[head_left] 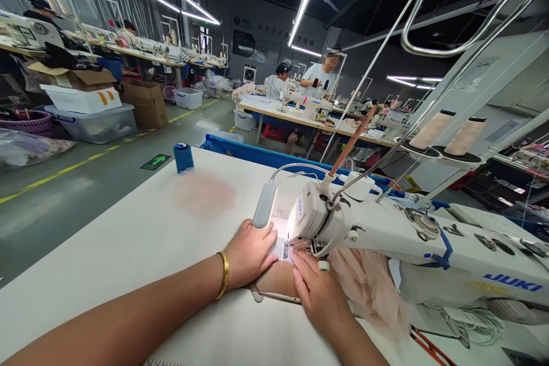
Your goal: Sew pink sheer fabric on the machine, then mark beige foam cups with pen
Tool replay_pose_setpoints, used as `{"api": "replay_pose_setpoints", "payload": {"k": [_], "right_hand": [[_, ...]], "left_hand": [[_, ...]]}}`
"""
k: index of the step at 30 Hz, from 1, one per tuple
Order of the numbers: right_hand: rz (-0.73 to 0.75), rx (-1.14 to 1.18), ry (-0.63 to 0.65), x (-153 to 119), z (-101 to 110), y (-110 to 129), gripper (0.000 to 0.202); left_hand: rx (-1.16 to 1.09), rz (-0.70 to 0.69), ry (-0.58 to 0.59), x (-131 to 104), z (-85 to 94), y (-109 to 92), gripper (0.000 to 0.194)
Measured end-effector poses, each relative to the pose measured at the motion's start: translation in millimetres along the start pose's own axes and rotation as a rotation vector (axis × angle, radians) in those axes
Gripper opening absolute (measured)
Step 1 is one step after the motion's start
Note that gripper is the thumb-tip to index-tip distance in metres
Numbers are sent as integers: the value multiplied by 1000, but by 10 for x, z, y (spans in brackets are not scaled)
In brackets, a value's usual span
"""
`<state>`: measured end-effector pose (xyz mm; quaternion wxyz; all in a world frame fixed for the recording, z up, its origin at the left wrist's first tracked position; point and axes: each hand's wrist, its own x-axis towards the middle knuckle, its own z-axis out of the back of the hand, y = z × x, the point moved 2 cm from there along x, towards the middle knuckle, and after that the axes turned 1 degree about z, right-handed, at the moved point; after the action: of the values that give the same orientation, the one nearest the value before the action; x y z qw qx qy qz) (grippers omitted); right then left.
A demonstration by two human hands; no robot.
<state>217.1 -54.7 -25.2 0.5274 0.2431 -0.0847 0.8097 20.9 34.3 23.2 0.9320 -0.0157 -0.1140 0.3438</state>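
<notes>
My left hand [251, 254], with a gold bangle [223, 275] at the wrist, lies flat left of the presser foot [285, 249], fingers stretched and thumb apart. My right hand [316, 283] rests close on the foot's right side, its fingers extended and partly under the head of the sewing machine [309, 211]. Between my hands is a smooth tan surface [277, 279]; I cannot tell whether it is cloth or the machine bed. Sheer beige fabric [369, 283] lies bunched right of my right hand. A lit lamp [265, 204] shines on the needle area, where detail is washed out.
A blue thread spool [183, 158] and a sheer pinkish patch of cloth [205, 193] are on the white table [107, 274]. Beige thread cones [433, 130] stand at right. Red-handled scissors or a similar tool [433, 346] lies lower right. Co-workers [319, 75] are behind.
</notes>
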Motion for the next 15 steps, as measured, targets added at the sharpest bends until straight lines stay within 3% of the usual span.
{"api": "replay_pose_setpoints", "payload": {"k": [3, 5, 8, 12, 15], "right_hand": [[107, 36, -106, -3, 78, 65, 45], [178, 87, -130, 7, 135, 145, 43], [223, 195, -112, 80, 176, 305, 44], [84, 306, -41, 292, 93, 518, 45], [-35, 386, 42, 405, 22, 614, 22]], "left_hand": [[30, 10, 99, -24, 144, -31, 28], [6, 10, 82, -31, 285, 10, 34], [-44, 8, 34, -14, 451, 141, 24], [-96, -23, 169, -7, 391, 231, 13], [-108, 44, 200, -97, 259, 184, 11]]}}
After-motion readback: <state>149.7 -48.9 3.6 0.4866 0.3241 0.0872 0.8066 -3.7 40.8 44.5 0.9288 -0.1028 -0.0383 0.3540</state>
